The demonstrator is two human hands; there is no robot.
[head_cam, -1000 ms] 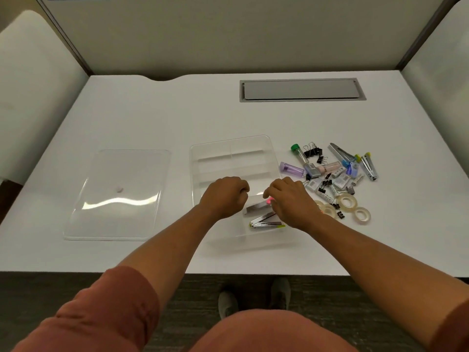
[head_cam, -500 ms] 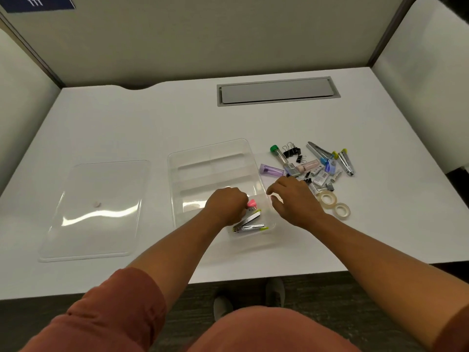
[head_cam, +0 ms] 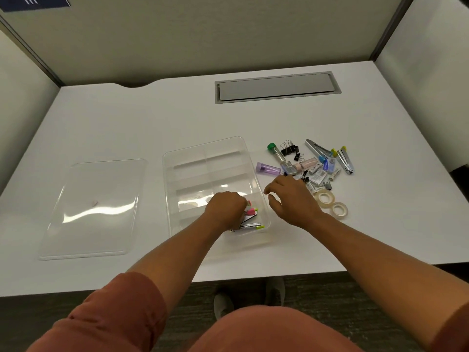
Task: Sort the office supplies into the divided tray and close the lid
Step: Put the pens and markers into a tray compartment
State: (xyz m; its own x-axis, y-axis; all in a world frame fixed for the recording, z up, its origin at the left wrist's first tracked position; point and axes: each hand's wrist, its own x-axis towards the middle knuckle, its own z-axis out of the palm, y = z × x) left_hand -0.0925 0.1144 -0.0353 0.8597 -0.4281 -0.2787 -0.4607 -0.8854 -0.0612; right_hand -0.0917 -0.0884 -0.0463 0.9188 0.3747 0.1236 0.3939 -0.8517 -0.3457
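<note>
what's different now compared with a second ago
The right hand has left the divided tray and moved right, fingers spread, toward the loose supplies. The left hand stays in the near right compartment at the staplers. The lid and tape rolls have not moved.

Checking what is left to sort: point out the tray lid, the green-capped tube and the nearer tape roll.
tray lid (head_cam: 91, 209), head view, on its flat clear middle.
green-capped tube (head_cam: 271, 146), head view, on the green cap.
nearer tape roll (head_cam: 339, 211), head view, on the ring's near-side band.
</note>
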